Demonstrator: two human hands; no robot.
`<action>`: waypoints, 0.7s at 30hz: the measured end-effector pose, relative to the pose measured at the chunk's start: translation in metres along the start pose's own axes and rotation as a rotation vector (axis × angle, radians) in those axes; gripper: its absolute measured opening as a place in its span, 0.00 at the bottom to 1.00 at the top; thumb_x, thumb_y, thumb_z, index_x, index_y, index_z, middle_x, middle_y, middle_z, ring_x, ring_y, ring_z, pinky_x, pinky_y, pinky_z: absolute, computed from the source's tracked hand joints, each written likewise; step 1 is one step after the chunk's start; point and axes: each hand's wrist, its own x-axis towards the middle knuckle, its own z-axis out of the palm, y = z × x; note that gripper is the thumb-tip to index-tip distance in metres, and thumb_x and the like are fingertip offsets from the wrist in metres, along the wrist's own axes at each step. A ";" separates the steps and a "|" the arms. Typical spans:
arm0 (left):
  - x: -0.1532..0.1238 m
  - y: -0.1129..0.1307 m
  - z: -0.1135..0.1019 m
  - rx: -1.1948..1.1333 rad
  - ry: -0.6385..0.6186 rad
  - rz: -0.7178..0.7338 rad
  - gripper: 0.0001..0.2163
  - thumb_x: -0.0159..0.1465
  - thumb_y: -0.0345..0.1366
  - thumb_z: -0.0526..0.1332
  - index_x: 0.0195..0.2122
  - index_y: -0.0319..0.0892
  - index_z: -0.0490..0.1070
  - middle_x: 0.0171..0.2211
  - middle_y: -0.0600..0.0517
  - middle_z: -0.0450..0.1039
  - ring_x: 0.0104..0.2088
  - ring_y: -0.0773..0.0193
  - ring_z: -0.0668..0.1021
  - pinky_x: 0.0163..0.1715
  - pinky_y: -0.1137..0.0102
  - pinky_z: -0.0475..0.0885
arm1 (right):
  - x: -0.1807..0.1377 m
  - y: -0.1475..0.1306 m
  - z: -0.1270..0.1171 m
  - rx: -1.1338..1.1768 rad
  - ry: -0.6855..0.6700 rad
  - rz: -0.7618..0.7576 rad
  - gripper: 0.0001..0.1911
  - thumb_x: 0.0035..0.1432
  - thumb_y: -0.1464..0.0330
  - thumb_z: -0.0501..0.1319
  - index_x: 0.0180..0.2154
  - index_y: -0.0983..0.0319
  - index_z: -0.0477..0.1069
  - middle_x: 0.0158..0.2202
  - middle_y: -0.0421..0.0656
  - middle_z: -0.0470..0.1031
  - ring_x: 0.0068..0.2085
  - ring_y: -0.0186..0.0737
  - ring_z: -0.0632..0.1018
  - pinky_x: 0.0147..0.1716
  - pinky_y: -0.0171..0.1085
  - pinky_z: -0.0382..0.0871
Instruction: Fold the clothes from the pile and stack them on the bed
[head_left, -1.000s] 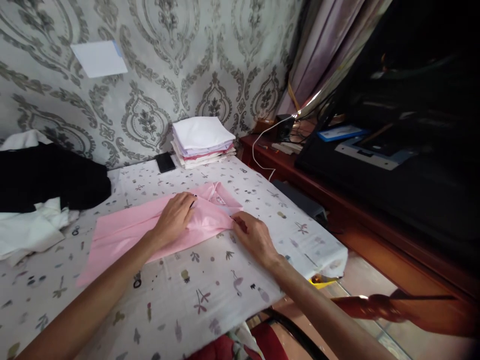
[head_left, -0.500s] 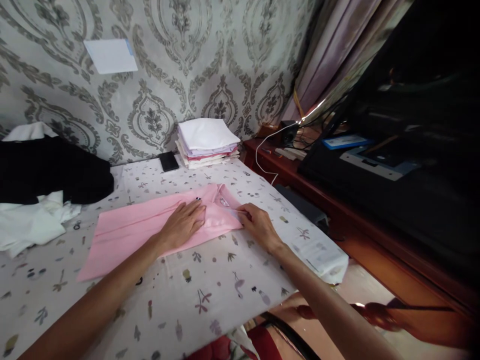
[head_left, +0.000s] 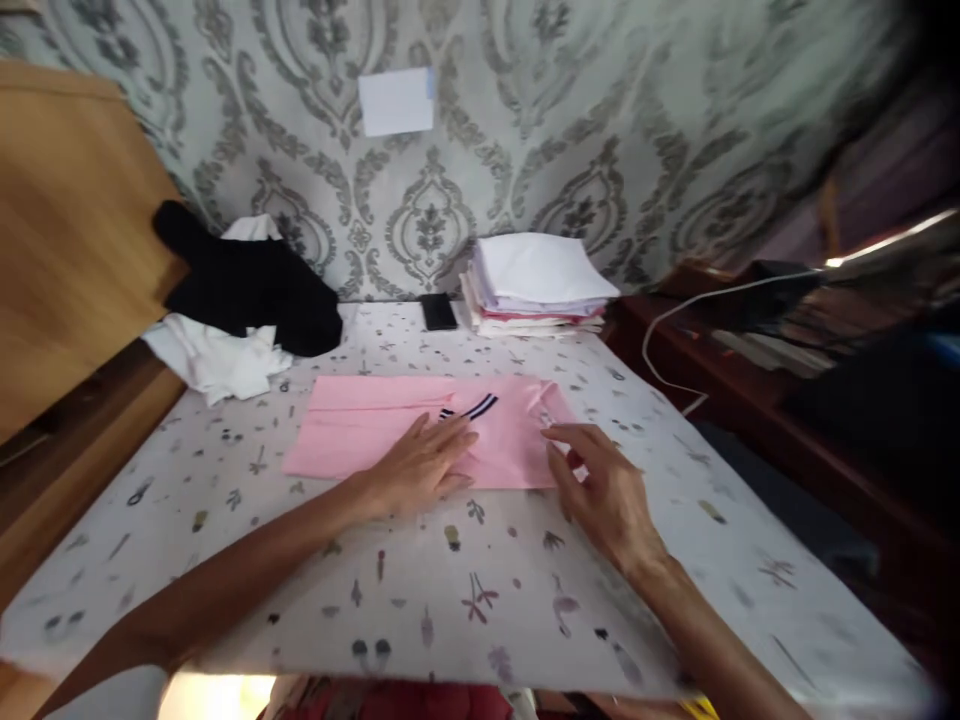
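A pink shirt (head_left: pixel 360 435) lies folded lengthwise on the patterned table cover (head_left: pixel 420 590), its dark striped collar trim showing near the middle. My left hand (head_left: pixel 424 465) rests flat on the shirt just below that trim, fingers stretched out. My right hand (head_left: pixel 604 490) hovers at the shirt's right end with its fingers spread and slightly curled, holding nothing that I can see.
A stack of folded clothes (head_left: pixel 536 285) stands against the wallpapered wall, a black phone (head_left: pixel 438 311) beside it. Black and white garments (head_left: pixel 240 300) are heaped at the back left near a wooden panel (head_left: pixel 67 230). A dark wooden cabinet (head_left: pixel 757 400) with a white cable runs along the right.
The view swung left, bringing in the wooden panel. My right hand let go of the shirt's right end and lifted off it. My left hand still presses on the shirt.
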 end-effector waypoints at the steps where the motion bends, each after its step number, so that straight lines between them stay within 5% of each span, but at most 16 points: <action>1: -0.007 -0.002 -0.003 0.001 -0.001 -0.024 0.27 0.73 0.51 0.45 0.70 0.46 0.50 0.72 0.42 0.51 0.72 0.55 0.52 0.70 0.52 0.46 | 0.003 -0.010 0.008 0.038 -0.051 -0.050 0.12 0.65 0.65 0.54 0.43 0.60 0.75 0.43 0.48 0.78 0.30 0.38 0.76 0.29 0.37 0.72; 6: -0.046 -0.032 -0.021 0.016 0.035 -0.154 0.27 0.74 0.52 0.42 0.70 0.49 0.52 0.72 0.48 0.49 0.72 0.58 0.52 0.71 0.57 0.43 | 0.010 -0.061 0.054 0.154 -0.314 -0.304 0.13 0.65 0.70 0.53 0.42 0.59 0.76 0.42 0.49 0.78 0.44 0.46 0.79 0.44 0.43 0.76; 13: -0.100 -0.085 -0.029 0.086 0.238 -0.277 0.23 0.73 0.47 0.46 0.63 0.42 0.63 0.69 0.41 0.58 0.70 0.53 0.57 0.69 0.53 0.47 | 0.017 -0.108 0.096 0.195 -0.511 -0.445 0.12 0.64 0.74 0.53 0.42 0.62 0.75 0.44 0.50 0.76 0.47 0.46 0.76 0.48 0.46 0.73; 17: -0.110 -0.121 -0.050 0.062 0.368 -0.402 0.19 0.70 0.43 0.51 0.57 0.40 0.68 0.63 0.38 0.65 0.65 0.49 0.65 0.65 0.53 0.56 | 0.015 -0.137 0.118 0.125 -0.611 -0.475 0.10 0.64 0.74 0.56 0.44 0.63 0.74 0.46 0.49 0.75 0.48 0.45 0.74 0.50 0.44 0.71; 21: -0.097 -0.162 -0.075 -0.055 0.418 -0.727 0.13 0.65 0.41 0.56 0.46 0.42 0.71 0.45 0.43 0.75 0.50 0.51 0.75 0.52 0.61 0.68 | 0.011 -0.168 0.148 -0.053 -0.653 -0.596 0.08 0.63 0.71 0.60 0.44 0.66 0.72 0.45 0.52 0.74 0.48 0.49 0.72 0.49 0.46 0.70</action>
